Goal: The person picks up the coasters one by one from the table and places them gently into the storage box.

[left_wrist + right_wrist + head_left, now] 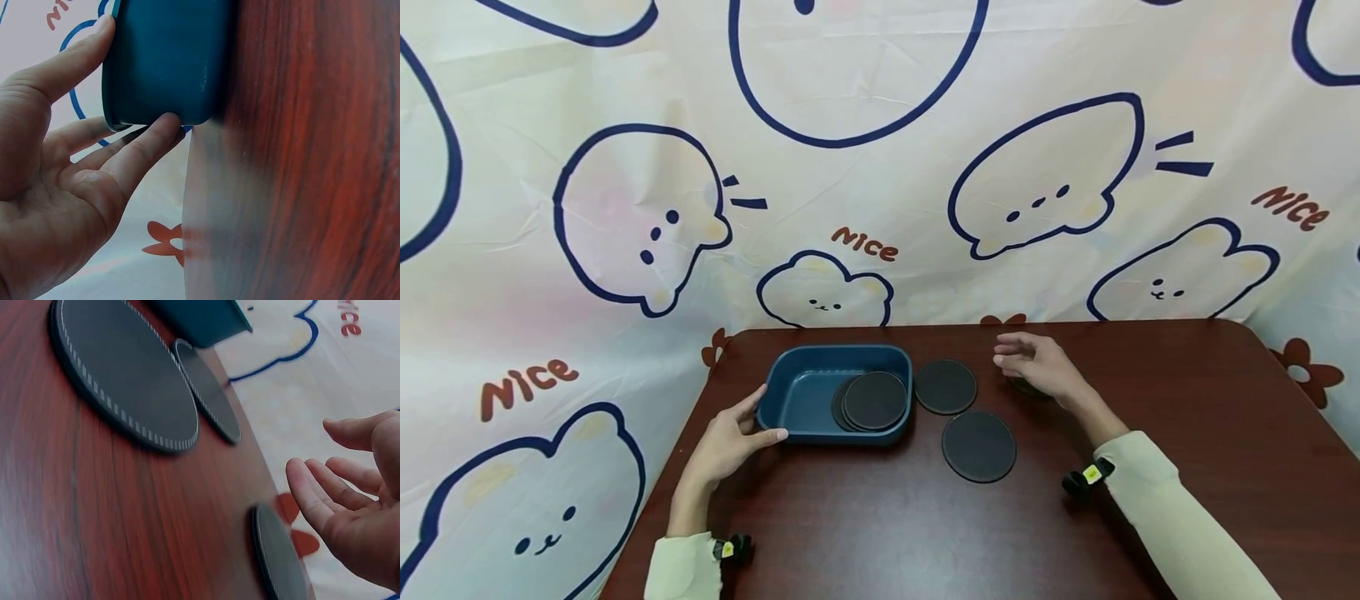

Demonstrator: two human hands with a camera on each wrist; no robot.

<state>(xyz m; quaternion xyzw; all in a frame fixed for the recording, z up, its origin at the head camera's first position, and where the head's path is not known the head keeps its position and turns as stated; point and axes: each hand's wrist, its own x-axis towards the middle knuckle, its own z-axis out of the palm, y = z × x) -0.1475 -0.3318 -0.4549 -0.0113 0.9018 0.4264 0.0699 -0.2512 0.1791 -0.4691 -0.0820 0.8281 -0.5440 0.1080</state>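
Observation:
My left hand (727, 442) holds the left end of a blue rectangular bin (805, 402), thumb at its near corner and fingers along the end wall (162, 69). Inside the bin, black round coasters (876, 402) lie stacked toward the right; how many is hard to tell. Two more coasters lie flat outside it, one (946, 387) close by its right side and one (978, 447) nearer me. Above a third coaster (281, 556), mostly covered in the head view, hovers my right hand (1037, 364), its fingers relaxed and holding nothing.
Everything stands on a dark reddish-brown wooden table (850, 517). Behind it hangs a pale cloth (925, 275) printed with blue cartoon outlines, meeting the table's back edge. A black wrist device (1086, 477) sits on each sleeve.

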